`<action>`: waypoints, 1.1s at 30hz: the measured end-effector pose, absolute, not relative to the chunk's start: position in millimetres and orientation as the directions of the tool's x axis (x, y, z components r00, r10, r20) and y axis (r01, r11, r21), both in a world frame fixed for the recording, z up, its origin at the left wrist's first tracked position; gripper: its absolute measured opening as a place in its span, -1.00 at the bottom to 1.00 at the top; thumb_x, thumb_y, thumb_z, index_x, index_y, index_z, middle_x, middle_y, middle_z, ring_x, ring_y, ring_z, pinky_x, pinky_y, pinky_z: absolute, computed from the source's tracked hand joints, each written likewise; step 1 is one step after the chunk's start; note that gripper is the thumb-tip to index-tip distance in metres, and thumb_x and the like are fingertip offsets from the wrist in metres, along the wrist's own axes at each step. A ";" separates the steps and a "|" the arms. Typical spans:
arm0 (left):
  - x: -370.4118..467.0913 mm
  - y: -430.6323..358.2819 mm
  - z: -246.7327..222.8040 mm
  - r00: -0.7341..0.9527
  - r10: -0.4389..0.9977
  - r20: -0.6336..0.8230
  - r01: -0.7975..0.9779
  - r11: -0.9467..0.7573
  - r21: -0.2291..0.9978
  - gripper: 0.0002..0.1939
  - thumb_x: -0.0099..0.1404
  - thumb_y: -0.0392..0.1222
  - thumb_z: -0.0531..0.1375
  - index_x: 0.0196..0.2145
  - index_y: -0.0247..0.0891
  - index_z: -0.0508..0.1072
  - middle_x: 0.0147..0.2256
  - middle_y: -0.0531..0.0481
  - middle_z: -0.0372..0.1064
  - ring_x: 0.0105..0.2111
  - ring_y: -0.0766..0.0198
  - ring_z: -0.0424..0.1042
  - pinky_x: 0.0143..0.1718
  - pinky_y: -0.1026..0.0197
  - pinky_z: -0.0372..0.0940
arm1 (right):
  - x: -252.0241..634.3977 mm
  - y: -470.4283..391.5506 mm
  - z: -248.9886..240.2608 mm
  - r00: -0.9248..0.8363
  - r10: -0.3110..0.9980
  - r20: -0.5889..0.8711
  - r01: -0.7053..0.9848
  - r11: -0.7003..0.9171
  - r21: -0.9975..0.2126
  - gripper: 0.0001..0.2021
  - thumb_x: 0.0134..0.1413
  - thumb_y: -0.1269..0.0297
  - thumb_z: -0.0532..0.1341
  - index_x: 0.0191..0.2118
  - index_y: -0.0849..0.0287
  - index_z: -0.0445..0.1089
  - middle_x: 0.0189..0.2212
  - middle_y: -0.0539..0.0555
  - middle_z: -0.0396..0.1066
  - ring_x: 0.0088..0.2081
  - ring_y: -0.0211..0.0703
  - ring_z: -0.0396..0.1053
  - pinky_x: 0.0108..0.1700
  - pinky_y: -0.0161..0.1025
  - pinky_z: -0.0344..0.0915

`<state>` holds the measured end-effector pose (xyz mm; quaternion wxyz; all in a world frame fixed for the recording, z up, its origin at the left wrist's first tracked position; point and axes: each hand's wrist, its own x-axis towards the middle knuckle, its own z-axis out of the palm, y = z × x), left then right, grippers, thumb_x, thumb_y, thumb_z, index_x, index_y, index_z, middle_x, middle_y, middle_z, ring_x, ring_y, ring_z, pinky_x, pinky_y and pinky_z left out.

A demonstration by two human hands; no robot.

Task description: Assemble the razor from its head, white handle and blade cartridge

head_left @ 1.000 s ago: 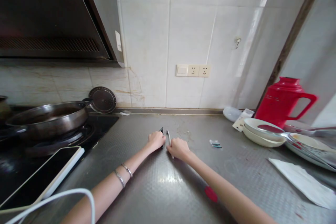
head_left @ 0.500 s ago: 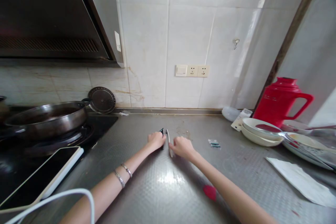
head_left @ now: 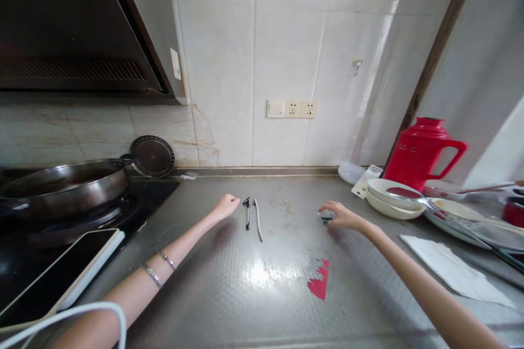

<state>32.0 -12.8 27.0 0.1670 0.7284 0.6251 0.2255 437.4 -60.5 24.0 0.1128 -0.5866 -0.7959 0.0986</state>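
My left hand is closed just left of a thin dark tool with a wider head, rather like a razor; nothing shows in its fingers. Beside that tool lies a slender, slightly bent white stick. Both lie on the steel counter, apart from my hands. Farther right, my right hand reaches over a small clear packet with dark green contents. Its curved fingers and thumb are apart around the packet, which lies on the counter and is partly hidden.
A jagged red patch marks the counter. At right are a red thermos jug, stacked white bowls and a paper towel. A pan sits on the stove at left, near a phone with a white cable.
Both hands have let go of the dark tool and white stick, which now lie on the counter. My left hand moved left; my right hand moved right to the packet. The view shifted slightly.
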 end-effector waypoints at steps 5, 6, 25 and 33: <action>43.6 -22.4 36.5 0.156 0.975 0.158 0.794 -0.219 0.567 -0.67 0.09 -0.08 -0.05 -0.73 -0.27 0.18 -0.76 0.14 -0.02 -0.64 0.37 0.07 -0.56 0.31 -0.10 | 444.5 -60.7 23.3 -0.265 0.964 0.008 0.926 0.257 -0.277 -0.47 -0.35 0.45 0.16 -0.07 0.20 0.33 -0.07 0.15 0.30 -0.01 0.00 0.18 0.02 -0.19 0.07; 46.5 -24.8 38.0 0.162 0.974 0.161 0.790 -0.226 0.570 -0.67 0.09 -0.08 -0.04 -0.73 -0.27 0.18 -0.75 0.14 -0.03 -0.64 0.38 0.06 -0.56 0.31 -0.11 | 445.0 -60.2 23.3 -0.267 0.964 0.003 0.927 0.258 -0.274 -0.46 -0.35 0.44 0.16 -0.06 0.21 0.33 -0.07 0.16 0.31 -0.01 0.00 0.19 0.02 -0.20 0.07; 103.2 -49.4 48.0 0.496 0.801 0.335 0.705 -0.596 0.383 -0.60 0.02 -0.02 0.19 -0.21 -0.31 0.39 -0.28 -0.07 0.36 -0.28 0.24 0.32 -0.24 0.26 0.20 | 419.2 -54.3 34.9 -0.375 0.923 0.089 0.851 0.381 -0.362 -0.34 -0.31 0.40 0.21 0.06 0.30 0.11 -0.16 0.18 0.29 -0.11 -0.08 0.22 -0.07 -0.22 0.14; 139.6 -57.1 49.7 0.635 0.715 0.292 0.707 -0.690 0.154 -0.42 -0.02 0.07 0.23 -0.08 -0.27 0.33 -0.15 -0.12 0.28 -0.08 0.08 0.20 -0.09 0.15 0.16 | 345.9 -68.8 56.9 -0.552 0.812 0.188 0.741 0.581 -0.337 -0.36 -0.32 0.43 0.23 0.03 0.24 0.11 -0.17 0.15 0.25 -0.08 -0.04 0.15 -0.08 -0.17 0.13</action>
